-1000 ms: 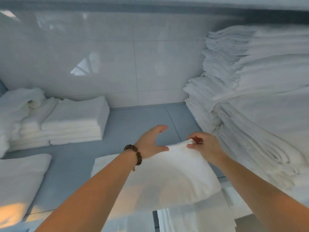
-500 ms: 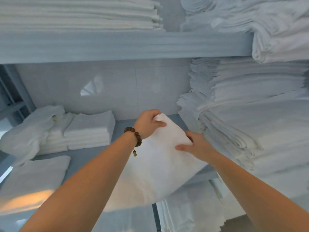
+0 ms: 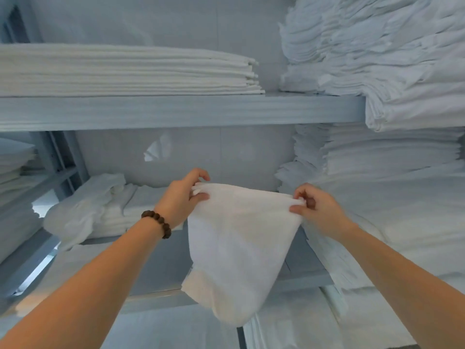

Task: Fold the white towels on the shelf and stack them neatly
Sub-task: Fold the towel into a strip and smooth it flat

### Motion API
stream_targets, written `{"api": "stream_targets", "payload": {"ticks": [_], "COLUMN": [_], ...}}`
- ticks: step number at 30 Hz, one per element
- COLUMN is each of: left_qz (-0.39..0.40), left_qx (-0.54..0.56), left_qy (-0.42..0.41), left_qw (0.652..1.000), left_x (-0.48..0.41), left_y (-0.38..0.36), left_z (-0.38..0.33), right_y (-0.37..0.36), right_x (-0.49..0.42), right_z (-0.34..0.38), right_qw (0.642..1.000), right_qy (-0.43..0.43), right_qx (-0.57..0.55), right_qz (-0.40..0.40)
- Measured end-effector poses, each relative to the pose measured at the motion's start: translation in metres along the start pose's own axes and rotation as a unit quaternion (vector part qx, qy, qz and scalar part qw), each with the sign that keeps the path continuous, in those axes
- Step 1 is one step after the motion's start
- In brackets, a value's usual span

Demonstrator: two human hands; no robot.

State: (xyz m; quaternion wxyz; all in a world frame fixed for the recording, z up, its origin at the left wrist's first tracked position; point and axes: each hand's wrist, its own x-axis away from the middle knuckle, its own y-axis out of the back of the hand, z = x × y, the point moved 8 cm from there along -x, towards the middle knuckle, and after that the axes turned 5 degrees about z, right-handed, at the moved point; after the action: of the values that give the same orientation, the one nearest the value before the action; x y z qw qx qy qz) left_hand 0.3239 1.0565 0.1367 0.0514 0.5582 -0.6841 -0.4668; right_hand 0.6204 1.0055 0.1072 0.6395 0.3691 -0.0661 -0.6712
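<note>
The soft white cloth towel (image 3: pixel 239 248) hangs at frame centre before the grey-blue shelf (image 3: pixel 166 258), top edge stretched sideways between left hand (image 3: pixel 181 197) and right hand (image 3: pixel 317 210), whose fingers (image 3: pixel 201 196) pinch its upper corners.

Quick headcount from where I'm standing. Two hands: the left hand (image 3: pixel 180 197) and the right hand (image 3: pixel 318 207), with one white towel (image 3: pixel 239 248) between them. One bead bracelet (image 3: pixel 157 222). Two shelf boards I can count for sure, the upper board (image 3: pixel 176 112) and the lower board (image 3: pixel 163 263). The upper one has two piles, a neat stack (image 3: pixel 125 71) and a ragged heap (image 3: pixel 377 59). The lower one has one big pile (image 3: pixel 390 185), one low stack (image 3: pixel 146 210) and one crumpled towel (image 3: pixel 75 217). One more side stack (image 3: pixel 12 172) sits far left. Towels per pile? Can't tell.
</note>
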Motion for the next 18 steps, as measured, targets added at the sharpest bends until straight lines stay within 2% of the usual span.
{"api": "stream_targets", "payload": {"ticks": [7,13,16,18], "left_qz": [0.038,-0.028,0.071,0.074], "left_qx": [-0.044,-0.044,-0.103,-0.108], "left_qy": [-0.010,-0.031,0.021,0.032], "left_qw": [0.998,0.998,0.992,0.991], "left_x": [0.003,0.008,0.016,0.019], "left_y": [0.007,0.030,-0.010,-0.025], "left_z": [0.001,-0.010,0.012,0.017], "right_y": [0.010,0.052,0.022,0.017], "right_x": [-0.021,-0.026,-0.013,-0.009], "right_z": [0.004,0.035,0.011,-0.010], "right_qw": [0.996,0.995,0.990,0.989], "right_qy": [-0.039,0.029,-0.001,-0.014], "right_qx": [0.046,0.091,0.130,0.135], "right_qz": [0.059,-0.036,0.050,0.056]}}
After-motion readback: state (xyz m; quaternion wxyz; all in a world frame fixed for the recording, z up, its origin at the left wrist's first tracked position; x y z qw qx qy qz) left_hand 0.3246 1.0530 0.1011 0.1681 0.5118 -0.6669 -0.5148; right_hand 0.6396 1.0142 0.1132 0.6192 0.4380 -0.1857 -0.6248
